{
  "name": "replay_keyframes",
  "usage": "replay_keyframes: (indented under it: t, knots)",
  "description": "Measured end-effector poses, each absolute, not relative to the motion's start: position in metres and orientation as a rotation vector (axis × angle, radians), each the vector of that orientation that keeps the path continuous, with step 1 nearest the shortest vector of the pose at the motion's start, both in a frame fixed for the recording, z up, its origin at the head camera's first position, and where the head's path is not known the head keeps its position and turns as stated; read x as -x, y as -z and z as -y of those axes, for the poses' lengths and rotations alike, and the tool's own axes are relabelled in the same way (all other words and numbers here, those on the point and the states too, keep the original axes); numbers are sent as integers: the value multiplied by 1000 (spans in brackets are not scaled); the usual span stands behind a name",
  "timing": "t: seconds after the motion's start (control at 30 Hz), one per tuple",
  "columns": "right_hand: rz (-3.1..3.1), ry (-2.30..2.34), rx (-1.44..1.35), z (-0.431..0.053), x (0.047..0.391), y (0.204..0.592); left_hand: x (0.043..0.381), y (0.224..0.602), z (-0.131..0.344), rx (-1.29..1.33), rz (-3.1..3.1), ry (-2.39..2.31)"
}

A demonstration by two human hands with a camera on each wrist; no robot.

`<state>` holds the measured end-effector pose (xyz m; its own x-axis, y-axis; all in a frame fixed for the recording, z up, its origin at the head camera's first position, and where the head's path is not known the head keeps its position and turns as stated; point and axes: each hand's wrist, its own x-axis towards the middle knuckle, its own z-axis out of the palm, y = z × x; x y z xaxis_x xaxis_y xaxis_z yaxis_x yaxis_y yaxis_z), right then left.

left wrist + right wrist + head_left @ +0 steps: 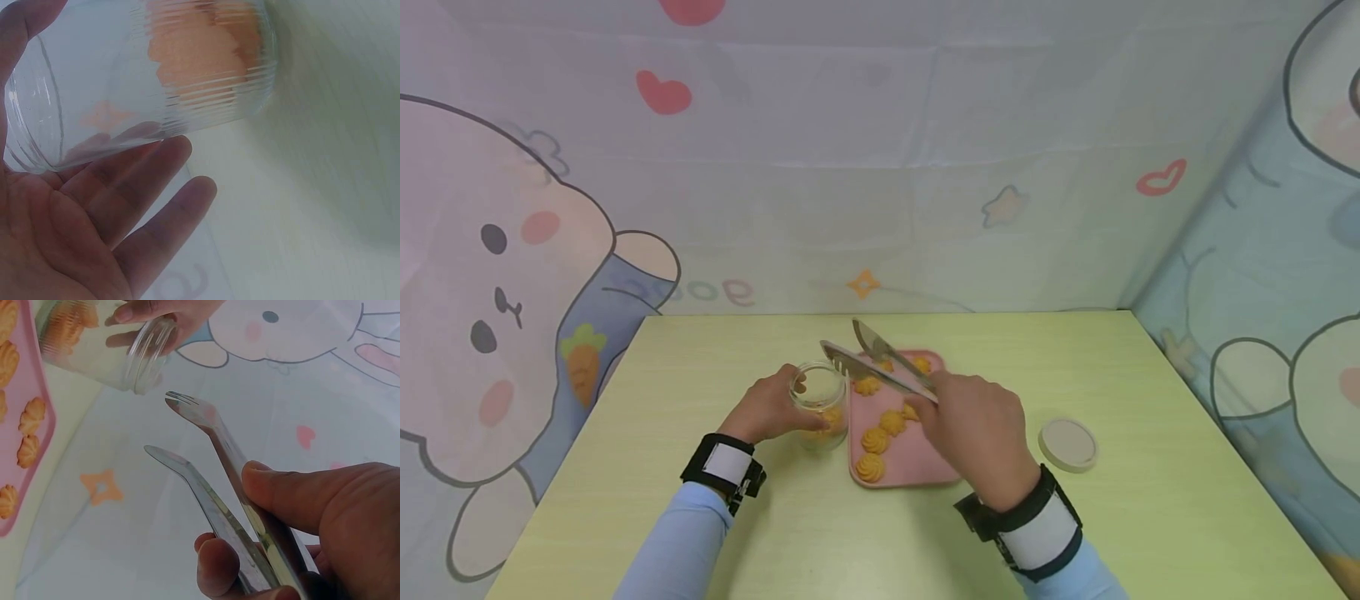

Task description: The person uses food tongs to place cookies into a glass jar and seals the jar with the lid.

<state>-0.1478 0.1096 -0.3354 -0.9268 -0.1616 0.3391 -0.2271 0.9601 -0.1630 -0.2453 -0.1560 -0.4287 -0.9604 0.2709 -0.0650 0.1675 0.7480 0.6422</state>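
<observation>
My left hand point(769, 410) holds a clear glass jar point(816, 385), thumb on one side and fingers on the other. The jar has no lid on it and stands by the left edge of a pink tray point(917, 468). Golden cookies point(203, 53) lie in its bottom, behind ribbed glass. In my right hand point(981, 429) is a pair of metal tongs point(228, 456), pinched between thumb and fingers. Their tips are spread, with nothing between them, one fork-shaped, near the jar's mouth. Several swirled cookies point(875, 440) rest on the tray, partly hidden beneath the tongs and right hand.
A round, pale lid point(1068, 444) lies on the light wooden table point(1157, 517), to the right of the tray. Behind the table hangs a cartoon-printed cloth point(880, 225), which also runs along the sides.
</observation>
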Motion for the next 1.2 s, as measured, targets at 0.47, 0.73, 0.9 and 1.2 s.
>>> replay_keyframes:
  t: [0.47,0.73,0.9,1.2]
  knots:
    - [2817,-297,-146,-129,153,339,246,431,158,-362,-2789,-1011]
    - [2858,-298,-136,-135,155,348,248,432,159,-361,-2790,-1013]
    - [2926,-283,-138,-137,155,353,248,432,160,-357,-2790,-1008]
    - [3040,-265,-150,-139,154,362,245,430,158,-360,-2791,-1005]
